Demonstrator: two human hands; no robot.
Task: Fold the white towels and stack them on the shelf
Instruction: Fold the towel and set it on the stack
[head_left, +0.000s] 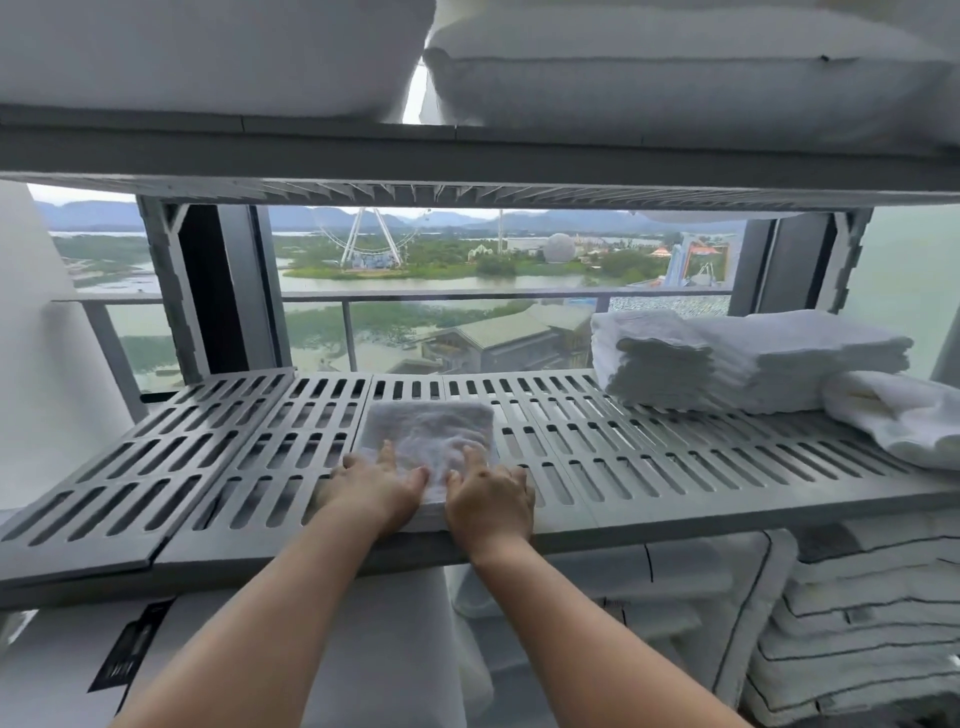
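Below the slotted grey shelf, a black label on a white bundle carries writing too blurred to read. At the middle of the shelf's front edge lies a folded white towel, square and fluffy. The left hand and right hand press flat on its near corners, fingers straight, gripping nothing. Toward the right rear corner stands a stack of folded towels.

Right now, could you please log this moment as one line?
left hand, right hand: pressing folded towel flat | shelf: stack at right
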